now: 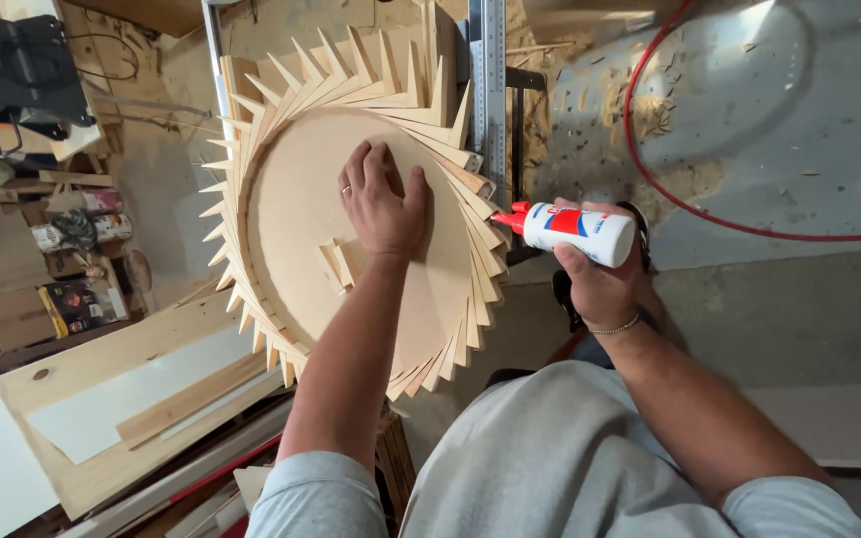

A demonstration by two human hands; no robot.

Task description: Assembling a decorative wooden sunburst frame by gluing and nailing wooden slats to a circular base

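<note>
A round plywood disc [301,214] lies in front of me, ringed by several overlapping pointed wood strips [470,289] that fan out like a sunburst. My left hand [381,199] rests flat on the disc, palm down, fingers spread, a ring on one finger. Just below it, small wood blocks [336,264] stick up from the disc. My right hand [600,274] grips a white glue bottle [580,231] with a red nozzle, held sideways. The nozzle tip touches the strips at the ring's right edge.
A metal ruler [490,90] and a dark bar run along the right of the ring. A red hose [670,194] curves over the sawdust-strewn grey floor. Wood boards [142,399] lie at lower left, boxes and clutter [62,289] at far left.
</note>
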